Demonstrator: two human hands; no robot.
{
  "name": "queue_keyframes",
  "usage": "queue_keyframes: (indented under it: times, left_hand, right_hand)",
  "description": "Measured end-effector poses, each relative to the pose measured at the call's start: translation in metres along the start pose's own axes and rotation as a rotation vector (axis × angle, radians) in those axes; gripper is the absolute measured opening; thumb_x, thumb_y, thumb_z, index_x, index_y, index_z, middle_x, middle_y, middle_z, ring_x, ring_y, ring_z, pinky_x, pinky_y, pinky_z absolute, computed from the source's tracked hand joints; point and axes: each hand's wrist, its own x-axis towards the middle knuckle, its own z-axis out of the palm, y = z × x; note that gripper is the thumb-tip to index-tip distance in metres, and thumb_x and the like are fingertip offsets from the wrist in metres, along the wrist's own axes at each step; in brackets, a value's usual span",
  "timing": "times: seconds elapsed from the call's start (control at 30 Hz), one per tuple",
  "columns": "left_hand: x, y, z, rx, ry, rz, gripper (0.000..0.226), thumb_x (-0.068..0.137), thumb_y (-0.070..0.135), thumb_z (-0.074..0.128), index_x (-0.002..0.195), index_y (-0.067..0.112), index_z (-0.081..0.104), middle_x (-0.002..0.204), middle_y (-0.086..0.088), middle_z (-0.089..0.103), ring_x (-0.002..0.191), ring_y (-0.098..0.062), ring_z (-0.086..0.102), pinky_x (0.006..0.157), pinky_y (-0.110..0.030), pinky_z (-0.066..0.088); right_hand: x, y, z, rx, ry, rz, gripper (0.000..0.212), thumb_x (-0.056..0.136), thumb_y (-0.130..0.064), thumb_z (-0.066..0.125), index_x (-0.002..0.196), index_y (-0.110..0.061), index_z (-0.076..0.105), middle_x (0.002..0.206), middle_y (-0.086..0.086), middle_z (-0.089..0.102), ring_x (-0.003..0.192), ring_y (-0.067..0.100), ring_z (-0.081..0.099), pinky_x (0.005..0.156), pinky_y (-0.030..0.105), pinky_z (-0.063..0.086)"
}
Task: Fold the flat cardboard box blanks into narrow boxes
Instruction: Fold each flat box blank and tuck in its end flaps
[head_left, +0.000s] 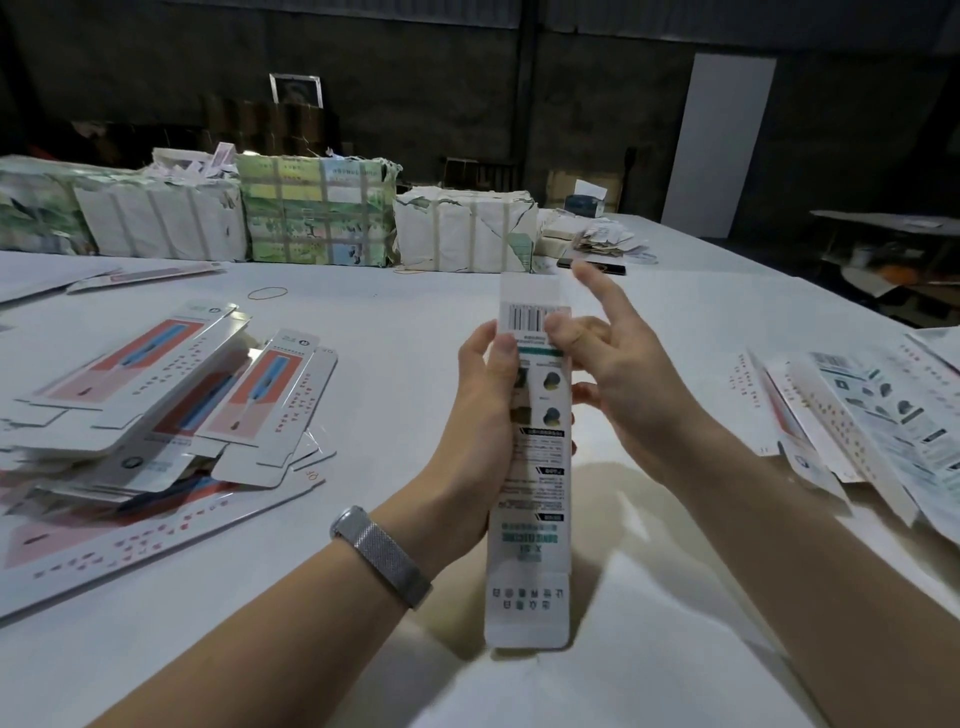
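Box (535, 467) held upright-long, axis running away from person; both grips near far end: left hand (480, 395) clasping left edge, right hand (618, 374) pinching right edge, forefinger straight

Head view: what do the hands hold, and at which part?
The long narrow white printed cardboard box: left hand grips its left edge, right hand pinches its upper part beside the barcode.

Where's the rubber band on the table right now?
The rubber band lies on the white table, left of centre, beyond the pile of boxes.
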Motion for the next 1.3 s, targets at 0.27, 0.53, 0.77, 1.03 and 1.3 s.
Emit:
queue_keyframes:
  times: [0.27,0.53,0.77,1.03,1.3]
  left_hand:
    - [0.005,-0.001,-0.008,-0.062,-0.053,0.056,0.05,0.107,0.043,0.035,0.148,0.061,0.015,0.127,-0.001,0.066,0.088,-0.019,0.074,0.068,-0.035,0.06]
    - [0.009,-0.001,-0.018,0.019,-0.048,0.175,0.03,0.11,0.029,0.034,0.136,0.042,0.039,0.1,-0.01,0.068,0.073,-0.022,0.069,0.06,-0.036,0.058]
    - [0.005,0.0,-0.019,0.038,-0.128,0.124,0.026,0.11,0.03,0.03,0.134,0.033,0.038,0.092,-0.016,0.064,0.072,-0.031,0.066,0.058,-0.038,0.057]
    - [0.0,0.002,-0.013,0.032,-0.17,0.016,0.036,0.108,0.037,0.032,0.139,0.054,0.024,0.091,-0.02,0.063,0.069,-0.027,0.069,0.057,-0.034,0.057]
    - [-0.001,0.001,-0.015,0.061,-0.22,0.007,0.033,0.109,0.036,0.028,0.143,0.034,0.029,0.088,-0.02,0.064,0.065,-0.028,0.069,0.054,-0.031,0.055]
  right_hand:
    - [-0.007,-0.001,0.009,0.044,-0.028,0.002,0.049,0.101,-0.025,0.052,0.149,-0.031,0.04,0.112,0.025,0.065,0.099,0.044,0.063,0.079,0.069,0.05]
    - [-0.014,-0.001,0.018,0.057,-0.035,-0.089,0.04,0.104,-0.02,0.048,0.141,-0.033,0.044,0.1,0.019,0.068,0.079,0.033,0.067,0.072,0.066,0.052]
    - [-0.011,0.0,0.012,0.161,-0.05,-0.078,0.012,0.087,-0.026,0.058,0.098,-0.02,0.059,0.084,0.003,0.07,0.073,0.029,0.062,0.068,0.048,0.054]
    - [-0.004,0.003,0.001,0.412,-0.007,-0.069,0.052,0.072,-0.004,0.066,0.117,-0.024,0.048,0.113,0.008,0.062,0.1,0.03,0.07,0.08,0.033,0.057]
    - [-0.005,-0.001,-0.002,0.399,-0.108,-0.05,0.019,0.076,-0.007,0.059,0.09,-0.015,0.069,0.081,0.001,0.067,0.082,0.018,0.066,0.076,0.03,0.055]
